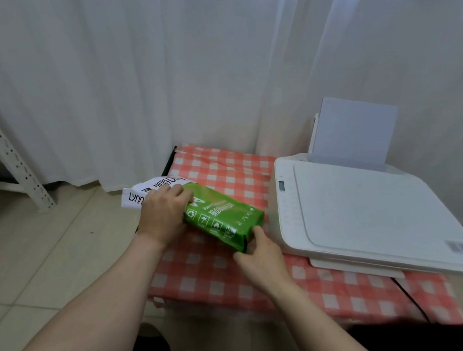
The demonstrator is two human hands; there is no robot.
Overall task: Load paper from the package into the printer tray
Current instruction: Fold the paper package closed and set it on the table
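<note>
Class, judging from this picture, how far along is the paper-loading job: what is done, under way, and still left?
Done: white paper already stands in the rear tray of the white printer; its source is unclear. In hand: the left hand grips the far end of the green wrapped paper package and the right hand pinches its near corner. Left: pulling sheets out and placing them in the tray.

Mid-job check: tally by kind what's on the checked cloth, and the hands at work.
Paper package: 1
Printer: 1
Paper in rear tray: 1
Hands: 2, left hand and right hand, both on the package
Total: 5
</note>
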